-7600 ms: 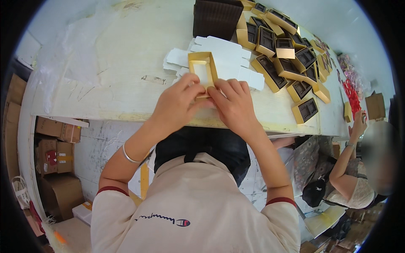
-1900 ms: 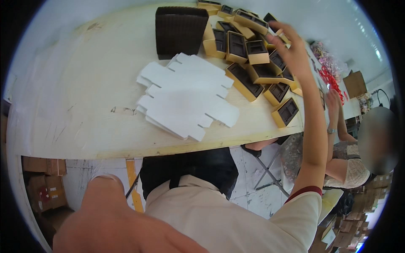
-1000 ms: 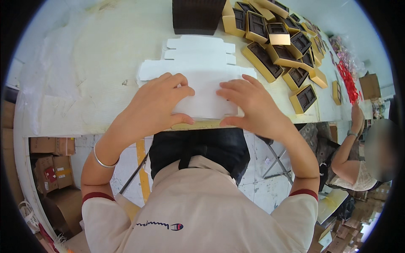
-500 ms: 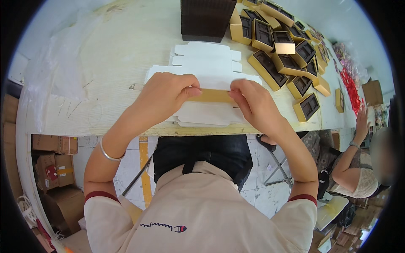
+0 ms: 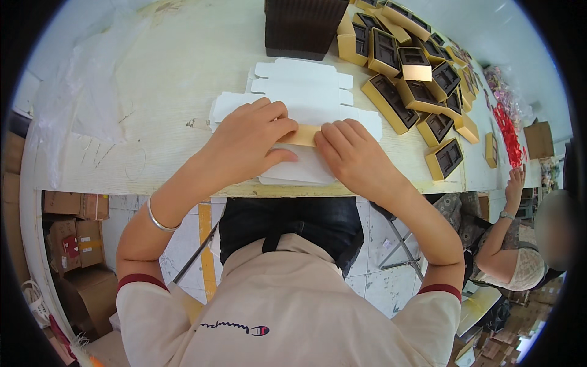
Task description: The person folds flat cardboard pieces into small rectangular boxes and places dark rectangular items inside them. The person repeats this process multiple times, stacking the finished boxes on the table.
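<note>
Desk (image 5: 153, 104): pale wood, near edge by person. Stack of white flat card blanks (image 5: 306, 98) at near edge, middle. Gold-and-brown boxes (image 5: 416, 92) toward far right corner. Left hand (image 5: 247, 144) and right hand (image 5: 354, 159) both pressing fingers down on gold card strip (image 5: 301, 136) atop stack.

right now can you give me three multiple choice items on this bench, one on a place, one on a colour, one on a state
1. Where is the dark brown stack?
A. at the table's far edge
B. on the floor
C. under the hands

2. What colour is the strip showing between the hands?
A. red
B. gold
C. blue

3. How do the white card blanks lie?
A. rolled up
B. standing on edge
C. flat in a pile

Answers:
1. A, it sits beyond the white blanks, far from the person.
2. B, a gold fold shows between the left hand and the right hand.
3. C, they lie flat, overlapping on the table.
</note>
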`<move>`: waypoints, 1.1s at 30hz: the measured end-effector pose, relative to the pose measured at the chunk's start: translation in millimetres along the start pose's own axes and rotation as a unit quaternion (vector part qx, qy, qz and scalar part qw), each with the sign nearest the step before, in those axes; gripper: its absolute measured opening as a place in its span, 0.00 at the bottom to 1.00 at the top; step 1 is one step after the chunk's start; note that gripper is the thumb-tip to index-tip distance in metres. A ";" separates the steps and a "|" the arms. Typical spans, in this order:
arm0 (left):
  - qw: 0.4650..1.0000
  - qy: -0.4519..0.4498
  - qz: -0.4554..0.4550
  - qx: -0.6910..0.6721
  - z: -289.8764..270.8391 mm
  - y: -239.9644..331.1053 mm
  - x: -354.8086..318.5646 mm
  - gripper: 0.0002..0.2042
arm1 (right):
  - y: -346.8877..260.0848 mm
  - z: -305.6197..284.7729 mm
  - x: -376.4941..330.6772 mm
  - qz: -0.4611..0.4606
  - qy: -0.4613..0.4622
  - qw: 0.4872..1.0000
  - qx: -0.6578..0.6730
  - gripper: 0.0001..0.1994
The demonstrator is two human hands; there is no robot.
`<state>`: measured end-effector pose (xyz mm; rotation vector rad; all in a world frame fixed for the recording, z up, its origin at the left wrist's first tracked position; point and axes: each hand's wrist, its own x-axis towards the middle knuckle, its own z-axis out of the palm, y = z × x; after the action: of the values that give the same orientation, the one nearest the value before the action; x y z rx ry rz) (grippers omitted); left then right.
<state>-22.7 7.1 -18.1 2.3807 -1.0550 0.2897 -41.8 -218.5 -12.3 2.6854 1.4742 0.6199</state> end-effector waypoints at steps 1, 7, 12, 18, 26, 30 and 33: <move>1.000 0.007 0.007 0.012 1.2 -1.8 -0.5 0.06 | 0.4 -1.3 2.1 0.001 -0.008 1.000 -0.003 0.09; 0.993 -0.068 -0.090 -0.041 0.6 -16.9 21.2 0.05 | 23.9 1.4 23.4 0.152 -0.105 0.966 0.180 0.02; 0.989 -0.082 -0.119 0.006 -4.2 -16.6 33.0 0.08 | 16.2 -3.4 43.9 0.217 -0.153 0.956 0.128 0.07; 0.977 0.171 -0.110 -0.058 -22.0 36.7 5.0 0.29 | 35.7 -47.4 26.3 0.365 0.014 0.889 0.275 0.09; 0.858 0.071 -0.154 -0.484 -11.6 37.8 2.5 0.28 | -28.5 -65.2 11.4 0.167 0.026 0.922 0.348 0.22; 0.905 -0.063 -0.163 -0.388 -45.4 3.0 15.8 0.20 | -13.1 -77.2 -38.2 0.021 0.046 0.999 -0.019 0.31; 0.927 -0.106 -0.123 -0.339 -43.1 -17.8 27.8 0.17 | -8.5 -60.7 -47.9 -0.009 0.050 0.999 -0.014 0.19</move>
<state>9.8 22.8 22.5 1.8930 -0.7623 -0.3793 -92.7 -263.2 26.0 2.6539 1.4988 0.7771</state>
